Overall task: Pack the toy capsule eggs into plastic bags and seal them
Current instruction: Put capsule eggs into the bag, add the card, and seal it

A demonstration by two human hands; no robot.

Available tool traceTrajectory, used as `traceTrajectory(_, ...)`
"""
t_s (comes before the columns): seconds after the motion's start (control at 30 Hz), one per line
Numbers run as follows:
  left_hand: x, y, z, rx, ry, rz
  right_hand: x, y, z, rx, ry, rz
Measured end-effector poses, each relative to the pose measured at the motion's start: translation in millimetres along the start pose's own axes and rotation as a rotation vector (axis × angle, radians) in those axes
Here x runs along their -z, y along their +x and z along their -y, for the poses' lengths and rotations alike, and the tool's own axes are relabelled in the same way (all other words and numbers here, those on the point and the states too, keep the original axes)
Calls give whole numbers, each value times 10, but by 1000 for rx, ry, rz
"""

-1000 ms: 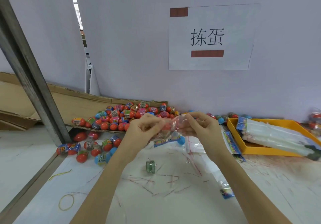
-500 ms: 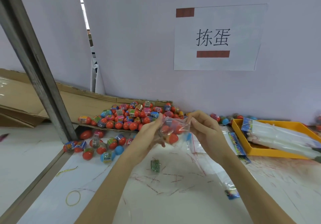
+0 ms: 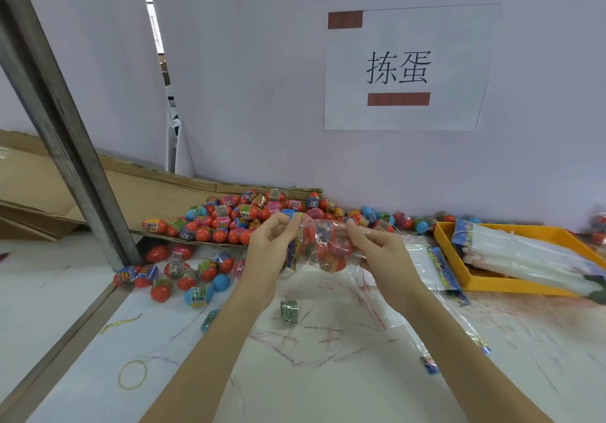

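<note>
Both hands hold a clear plastic bag (image 3: 323,245) of capsule eggs up above the white table (image 3: 295,373): the left hand (image 3: 269,248) pinches its left end between thumb and fingers, and the right hand (image 3: 377,252) grips its right end with curled fingers. Compared with a second ago, the bag now bulges with several red eggs and hangs more squarely between the hands, which have drawn slightly apart. Behind it, a heap of loose capsule eggs (image 3: 236,216) lies on flattened cardboard (image 3: 147,186), with more scattered on the table to the left. An orange tray (image 3: 492,283) of bundled empty bags sits at the right. A yellow rubber band (image 3: 132,374) and thin red strips lie on the tabletop. On the pale wall hangs a paper sign (image 3: 406,68).
</note>
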State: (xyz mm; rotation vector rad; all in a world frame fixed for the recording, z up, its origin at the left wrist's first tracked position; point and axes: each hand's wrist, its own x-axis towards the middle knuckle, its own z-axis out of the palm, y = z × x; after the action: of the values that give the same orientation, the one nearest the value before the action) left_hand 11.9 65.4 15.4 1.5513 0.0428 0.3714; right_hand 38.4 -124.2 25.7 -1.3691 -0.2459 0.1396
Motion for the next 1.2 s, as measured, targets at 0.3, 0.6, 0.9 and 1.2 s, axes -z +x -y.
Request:
traceTrajectory(0.3, -16, -8, 32, -292, 240, -174, -15, -20, -9, -173, -61, 268)
traceTrajectory(0.6, 50, 14, -44, -316, 197, -176, 122, 3, 67, -169, -144, 413)
traceTrajectory(0.9, 100, 63, 34, -174, 256, -138, 146, 32, 26, -100, -331, 341)
traceTrajectory(1.2, 73, 41, -8, 140, 68, 250, 53, -15, 8, -69, -327, 325)
